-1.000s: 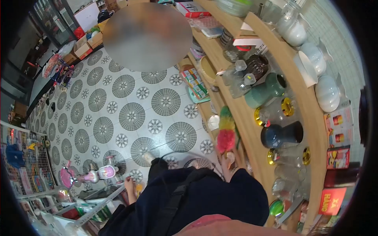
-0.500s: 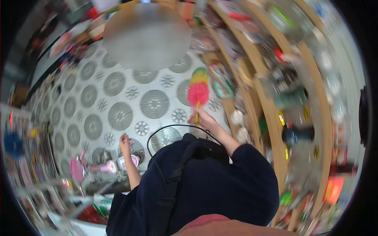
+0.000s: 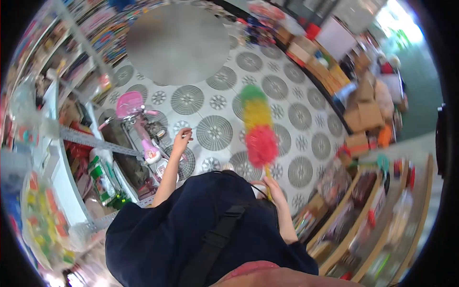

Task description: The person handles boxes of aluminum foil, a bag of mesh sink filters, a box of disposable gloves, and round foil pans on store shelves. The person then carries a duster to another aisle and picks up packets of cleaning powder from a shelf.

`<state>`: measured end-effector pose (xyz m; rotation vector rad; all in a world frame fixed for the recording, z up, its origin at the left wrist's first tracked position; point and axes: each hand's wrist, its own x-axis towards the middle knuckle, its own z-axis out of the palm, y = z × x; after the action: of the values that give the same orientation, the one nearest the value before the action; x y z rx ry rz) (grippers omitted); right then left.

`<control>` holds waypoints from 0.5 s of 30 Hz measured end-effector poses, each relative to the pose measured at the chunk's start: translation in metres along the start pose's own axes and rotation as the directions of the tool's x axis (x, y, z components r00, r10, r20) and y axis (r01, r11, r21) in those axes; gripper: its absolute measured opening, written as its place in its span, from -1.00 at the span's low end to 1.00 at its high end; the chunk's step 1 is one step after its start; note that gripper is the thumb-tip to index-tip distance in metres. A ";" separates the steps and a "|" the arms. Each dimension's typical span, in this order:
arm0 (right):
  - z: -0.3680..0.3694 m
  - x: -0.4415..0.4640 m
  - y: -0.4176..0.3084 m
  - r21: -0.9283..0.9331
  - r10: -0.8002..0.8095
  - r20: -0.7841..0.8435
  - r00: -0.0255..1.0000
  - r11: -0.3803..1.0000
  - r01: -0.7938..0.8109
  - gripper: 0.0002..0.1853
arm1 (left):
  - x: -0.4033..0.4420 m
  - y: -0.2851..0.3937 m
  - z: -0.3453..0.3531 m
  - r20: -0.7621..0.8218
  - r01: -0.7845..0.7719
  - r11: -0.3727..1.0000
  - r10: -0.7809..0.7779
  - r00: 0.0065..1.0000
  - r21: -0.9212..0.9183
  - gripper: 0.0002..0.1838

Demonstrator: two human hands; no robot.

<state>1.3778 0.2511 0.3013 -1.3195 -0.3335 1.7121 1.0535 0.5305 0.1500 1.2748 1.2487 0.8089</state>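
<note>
A fluffy duster [image 3: 260,138], green at the tip, yellow in the middle and pink near its yellow handle, points away from my body over the patterned floor. My right hand [image 3: 274,189] is closed round that handle, low in front of me. To the left, my left hand [image 3: 181,141] hangs in the air with nothing in it, its fingers loosely bent and apart. Nearest to it is a pink children's bicycle [image 3: 143,136], which stands by the left shelves; the hand does not touch it.
White metal shelves [image 3: 81,179] with packaged goods line the left side. Wooden shelves [image 3: 363,210] holding goods stand at the lower right. Cardboard boxes [image 3: 366,115] are piled at the upper right. A blurred round patch [image 3: 179,45] hides part of the view ahead.
My view has turned left; the bicycle and left shelves now show more fully, and the wooden shelves have slid to the lower right. The duster stays in my right hand.
</note>
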 end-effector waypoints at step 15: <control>0.141 0.367 -0.216 -0.186 0.273 0.245 0.930 0.955 -0.232 -0.54 | 0.148 -0.012 -0.122 -0.471 0.118 0.922 -0.295 0.831 -0.369 -0.68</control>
<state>1.3603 0.6985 0.2751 -1.2835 -0.4762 2.1290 0.9640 0.6989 0.1230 0.6439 1.5689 1.1904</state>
